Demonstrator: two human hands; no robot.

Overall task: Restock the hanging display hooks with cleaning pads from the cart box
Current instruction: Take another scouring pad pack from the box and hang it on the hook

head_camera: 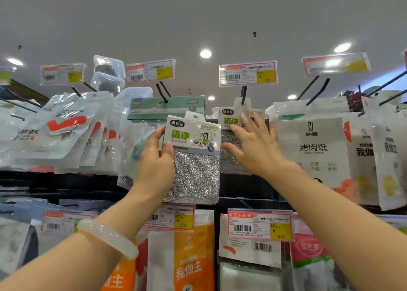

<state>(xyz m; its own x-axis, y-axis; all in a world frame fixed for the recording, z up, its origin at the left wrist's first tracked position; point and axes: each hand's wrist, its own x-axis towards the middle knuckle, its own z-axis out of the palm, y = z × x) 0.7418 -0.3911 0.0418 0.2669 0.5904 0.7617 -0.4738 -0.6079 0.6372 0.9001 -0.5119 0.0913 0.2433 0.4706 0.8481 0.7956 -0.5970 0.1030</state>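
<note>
My left hand (pixel 155 158) grips a pack of silver cleaning pads (pixel 196 167) by its left edge, thumb on the front. The pack has a white and green header card with a hang hole at the top and is held upright in front of the display. To its right, the same kind of pad pack (pixel 230 123) hangs on a black hook (pixel 243 94). My right hand (pixel 253 145) lies flat against that hanging pack with fingers spread and straight. The cart box is not in view.
Price tags (pixel 247 72) stick out on the hook ends above. A green-carded pack (pixel 167 108) hangs left of the pads, white pouches (pixel 66 132) further left. White baking paper packs (pixel 312 150) hang right. Orange and white packs (pixel 189 257) fill the lower row.
</note>
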